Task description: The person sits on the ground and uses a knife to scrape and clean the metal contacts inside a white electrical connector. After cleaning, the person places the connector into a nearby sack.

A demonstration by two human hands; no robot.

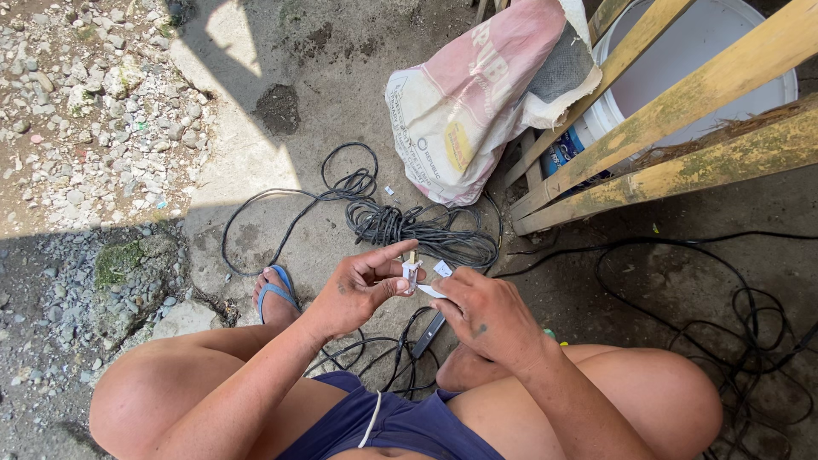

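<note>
Item: small white plug piece (411,274) | held upright above ground, between knees | left hand (362,294) grip pinched on it | right hand (487,317) grip closed on white strip (430,290), just right, touching.

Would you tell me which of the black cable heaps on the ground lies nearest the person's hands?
The bundled black coil just beyond the left hand and right hand; the loose loops by the wooden frame lie farther off.

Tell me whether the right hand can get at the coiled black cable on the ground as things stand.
Probably yes. The coiled black cable lies just beyond the right hand with bare ground between, but that hand is holding a small white piece.
</note>
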